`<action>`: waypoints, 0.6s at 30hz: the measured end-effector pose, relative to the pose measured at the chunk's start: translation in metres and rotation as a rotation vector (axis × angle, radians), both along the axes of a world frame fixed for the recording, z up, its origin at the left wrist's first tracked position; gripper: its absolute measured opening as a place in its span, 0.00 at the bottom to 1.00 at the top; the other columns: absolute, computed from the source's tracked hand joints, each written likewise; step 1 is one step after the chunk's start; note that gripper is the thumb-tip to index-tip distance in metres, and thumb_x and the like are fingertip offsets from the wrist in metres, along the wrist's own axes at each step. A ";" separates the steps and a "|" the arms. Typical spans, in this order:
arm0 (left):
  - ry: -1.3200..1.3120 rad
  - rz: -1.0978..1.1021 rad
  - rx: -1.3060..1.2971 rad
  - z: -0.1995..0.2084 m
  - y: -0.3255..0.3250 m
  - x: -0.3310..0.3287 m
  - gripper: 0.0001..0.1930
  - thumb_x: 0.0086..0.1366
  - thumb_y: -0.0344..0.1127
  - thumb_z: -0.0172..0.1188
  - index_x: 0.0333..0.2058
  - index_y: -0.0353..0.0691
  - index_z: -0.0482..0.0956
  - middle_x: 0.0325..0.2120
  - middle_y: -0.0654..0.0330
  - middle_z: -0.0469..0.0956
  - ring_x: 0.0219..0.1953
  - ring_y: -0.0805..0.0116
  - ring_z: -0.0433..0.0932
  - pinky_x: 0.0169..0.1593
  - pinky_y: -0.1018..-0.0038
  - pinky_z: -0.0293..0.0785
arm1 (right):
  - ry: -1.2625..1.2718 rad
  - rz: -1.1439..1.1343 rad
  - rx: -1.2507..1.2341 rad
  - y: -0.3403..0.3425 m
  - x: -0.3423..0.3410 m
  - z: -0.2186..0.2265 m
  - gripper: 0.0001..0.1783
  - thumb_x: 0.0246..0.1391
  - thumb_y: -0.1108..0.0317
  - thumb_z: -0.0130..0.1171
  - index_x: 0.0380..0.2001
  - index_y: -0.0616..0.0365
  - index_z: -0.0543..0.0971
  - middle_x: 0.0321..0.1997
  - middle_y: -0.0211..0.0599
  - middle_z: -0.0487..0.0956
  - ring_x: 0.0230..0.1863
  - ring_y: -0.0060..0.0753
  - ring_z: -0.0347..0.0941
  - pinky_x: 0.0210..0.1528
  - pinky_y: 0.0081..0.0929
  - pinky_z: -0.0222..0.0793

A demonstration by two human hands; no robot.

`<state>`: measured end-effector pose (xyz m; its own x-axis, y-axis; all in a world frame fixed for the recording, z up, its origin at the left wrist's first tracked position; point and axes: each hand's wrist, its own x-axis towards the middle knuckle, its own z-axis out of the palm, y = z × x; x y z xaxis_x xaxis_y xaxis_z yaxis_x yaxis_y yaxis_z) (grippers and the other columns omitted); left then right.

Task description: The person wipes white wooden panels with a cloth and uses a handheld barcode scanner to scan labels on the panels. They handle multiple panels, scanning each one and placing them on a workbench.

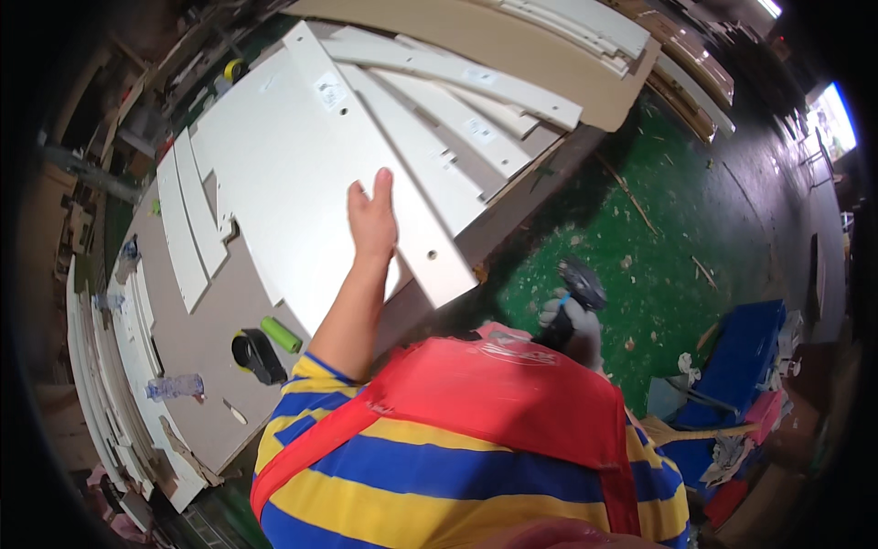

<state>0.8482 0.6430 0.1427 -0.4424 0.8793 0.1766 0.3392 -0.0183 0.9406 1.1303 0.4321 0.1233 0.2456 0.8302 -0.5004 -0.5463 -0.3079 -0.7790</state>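
My left hand (372,220) is bare and reaches over the white boards, thumb and fingers stretched out and apart. It is at the left edge of a long narrow white board (380,146) with a label and round holes; whether it presses on it I cannot tell. Under that lies a wide white panel (265,156). My right hand (583,340), in a light grey glove, is closed around a black hand-held tool (583,282) with a bit of blue on it, held low beside my body over the green floor. The tool's exact kind is unclear.
More white boards (457,69) fan out at the table's far side. A green roll (281,334), a black tape roll (256,355), a plastic bottle (176,387) and a small pointed tool (235,411) lie on the left. Blue sheeting (741,357) and clutter stand at the right.
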 end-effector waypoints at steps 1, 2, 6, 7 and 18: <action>-0.039 -0.043 -0.002 0.014 0.011 0.035 0.36 0.67 0.53 0.59 0.51 0.15 0.67 0.46 0.38 0.76 0.50 0.55 0.74 0.58 0.65 0.66 | -0.001 -0.055 0.009 -0.001 0.030 -0.004 0.22 0.57 0.61 0.57 0.51 0.64 0.71 0.35 0.36 0.78 0.34 0.28 0.75 0.39 0.27 0.71; -0.091 -0.097 -0.011 0.026 0.022 0.074 0.33 0.68 0.51 0.59 0.50 0.17 0.68 0.45 0.39 0.76 0.49 0.56 0.75 0.56 0.65 0.68 | -0.031 -0.115 0.017 -0.009 0.059 -0.008 0.24 0.58 0.59 0.58 0.51 0.65 0.71 0.35 0.35 0.79 0.34 0.27 0.75 0.38 0.27 0.71; -0.225 -0.211 0.083 0.026 0.077 0.177 0.25 0.68 0.46 0.58 0.45 0.23 0.70 0.41 0.43 0.77 0.44 0.59 0.76 0.49 0.67 0.72 | -0.052 -0.310 0.047 -0.020 0.135 -0.002 0.21 0.62 0.60 0.54 0.51 0.65 0.71 0.34 0.34 0.78 0.34 0.27 0.76 0.38 0.27 0.71; -0.210 -0.216 0.077 0.017 0.100 0.199 0.26 0.68 0.46 0.58 0.45 0.22 0.69 0.40 0.42 0.77 0.43 0.58 0.76 0.49 0.65 0.72 | 0.018 -0.356 0.074 -0.015 0.150 0.002 0.18 0.65 0.63 0.49 0.51 0.64 0.72 0.34 0.35 0.78 0.34 0.27 0.75 0.36 0.26 0.71; -0.238 -0.250 0.098 -0.037 0.367 0.403 0.24 0.68 0.41 0.55 0.45 0.18 0.66 0.43 0.32 0.74 0.49 0.43 0.75 0.55 0.59 0.68 | -0.219 -0.488 0.075 0.148 0.337 -0.001 0.15 0.68 0.65 0.42 0.46 0.64 0.74 0.36 0.38 0.78 0.32 0.28 0.74 0.36 0.27 0.71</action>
